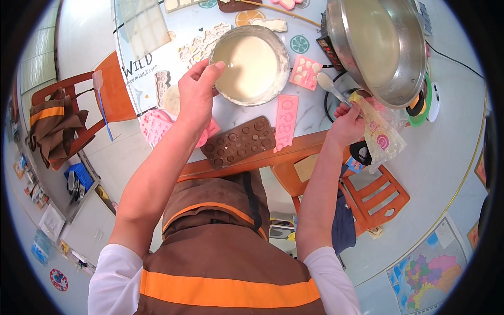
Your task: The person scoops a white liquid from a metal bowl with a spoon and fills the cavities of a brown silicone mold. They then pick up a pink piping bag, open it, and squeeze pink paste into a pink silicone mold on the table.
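Note:
My left hand grips the left rim of a round metal bowl holding smooth cream-coloured liquid. Between the fingers of my right hand is the handle of a spoon, its pale bowl end pointing up and left. A clear printed plastic bag lies beside that hand at the table's edge. Right of the metal bowl is a pink silicone mold with pale filling in its cavities. Nearer me lie a long pink letter mold and a brown silicone mold with round cavities.
A large steel pan with pale liquid stands tilted in view at the upper right. White molds and a wooden stick lie at the table's far side. Wooden chairs stand at left and near right.

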Motion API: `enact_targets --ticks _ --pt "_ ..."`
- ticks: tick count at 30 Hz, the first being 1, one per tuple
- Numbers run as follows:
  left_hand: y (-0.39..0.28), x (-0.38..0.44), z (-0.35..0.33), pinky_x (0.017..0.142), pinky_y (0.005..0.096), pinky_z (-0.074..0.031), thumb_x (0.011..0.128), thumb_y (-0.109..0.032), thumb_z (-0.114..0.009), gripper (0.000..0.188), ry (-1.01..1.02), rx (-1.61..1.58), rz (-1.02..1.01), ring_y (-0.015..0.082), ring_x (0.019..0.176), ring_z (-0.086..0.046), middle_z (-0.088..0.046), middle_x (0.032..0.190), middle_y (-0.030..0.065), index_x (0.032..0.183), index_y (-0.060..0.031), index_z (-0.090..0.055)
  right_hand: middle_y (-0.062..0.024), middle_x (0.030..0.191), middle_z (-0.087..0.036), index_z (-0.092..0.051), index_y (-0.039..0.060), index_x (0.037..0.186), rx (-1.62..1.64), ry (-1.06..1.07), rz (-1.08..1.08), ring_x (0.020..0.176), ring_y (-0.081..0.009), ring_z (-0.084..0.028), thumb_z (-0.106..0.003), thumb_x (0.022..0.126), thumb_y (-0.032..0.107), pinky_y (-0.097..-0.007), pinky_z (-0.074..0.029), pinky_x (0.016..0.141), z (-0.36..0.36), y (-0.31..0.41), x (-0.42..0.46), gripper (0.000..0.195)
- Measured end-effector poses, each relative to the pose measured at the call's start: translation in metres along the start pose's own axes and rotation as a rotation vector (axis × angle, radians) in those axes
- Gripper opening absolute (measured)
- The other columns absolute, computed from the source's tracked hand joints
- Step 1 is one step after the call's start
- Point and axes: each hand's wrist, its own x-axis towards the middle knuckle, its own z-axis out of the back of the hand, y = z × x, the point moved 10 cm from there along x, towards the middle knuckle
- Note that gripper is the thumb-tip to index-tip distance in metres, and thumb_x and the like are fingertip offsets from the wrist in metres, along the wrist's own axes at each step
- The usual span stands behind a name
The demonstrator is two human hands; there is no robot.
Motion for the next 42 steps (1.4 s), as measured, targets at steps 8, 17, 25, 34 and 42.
enact_targets --ticks 8,17,25,34,42 --pt "0.000 0.001 0.002 0.080 0.0300 -0.050 0.085 -0.029 -0.067 0.048 -0.004 -0.014 -0.008 0.0137 0.087 -0.063 -0.066 0.100 0.0083 0.120 0.0044 -0.059 -0.0099 0.073 -0.065 -0.060 -0.0040 0.097 0.057 -0.016 -0.049 0.056 -0.0136 -0.059 -0.053 0.096 0.021 -0.0244 -0.049 0.049 0.004 -0.003 -0.001 0.026" --pt "0.003 0.003 0.004 0.078 0.0294 -0.049 0.085 -0.028 -0.067 0.045 -0.014 -0.005 0.010 0.0124 0.086 -0.062 -0.065 0.098 0.0064 0.116 0.0029 -0.060 -0.0096 0.077 -0.068 -0.062 -0.0052 0.101 -0.274 0.069 0.350 0.064 -0.0136 -0.065 -0.053 0.099 0.021 -0.0248 -0.053 0.058 -0.012 0.041 -0.036 0.028" --pt "0.003 0.003 0.006 0.078 0.0295 -0.050 0.085 -0.029 -0.067 0.046 -0.004 -0.012 0.001 0.0130 0.087 -0.062 -0.065 0.099 0.0069 0.117 0.0035 -0.060 -0.0127 0.083 -0.068 -0.062 -0.0060 0.100 -0.367 0.087 0.609 0.070 -0.0186 -0.069 -0.055 0.097 0.014 -0.0279 -0.057 0.062 -0.022 0.051 -0.047 0.022" --pt "0.004 0.002 0.005 0.078 0.0290 -0.050 0.086 -0.028 -0.067 0.044 -0.004 -0.017 0.004 0.0124 0.087 -0.062 -0.065 0.099 0.0066 0.116 0.0030 -0.061 -0.0123 0.082 -0.068 -0.061 -0.0065 0.103 -0.368 0.080 0.657 0.068 -0.0155 -0.065 -0.052 0.100 0.017 -0.0256 -0.055 0.062 -0.021 0.051 -0.047 0.026" --pt "0.006 0.002 0.005 0.078 0.0290 -0.050 0.086 -0.028 -0.067 0.044 -0.003 -0.009 0.014 0.0120 0.086 -0.061 -0.065 0.099 0.0064 0.116 0.0029 -0.061 -0.0101 0.081 -0.067 -0.060 -0.0053 0.104 -0.271 0.038 0.347 0.066 -0.0142 -0.064 -0.052 0.100 0.019 -0.0248 -0.054 0.060 -0.013 0.034 -0.036 0.026"
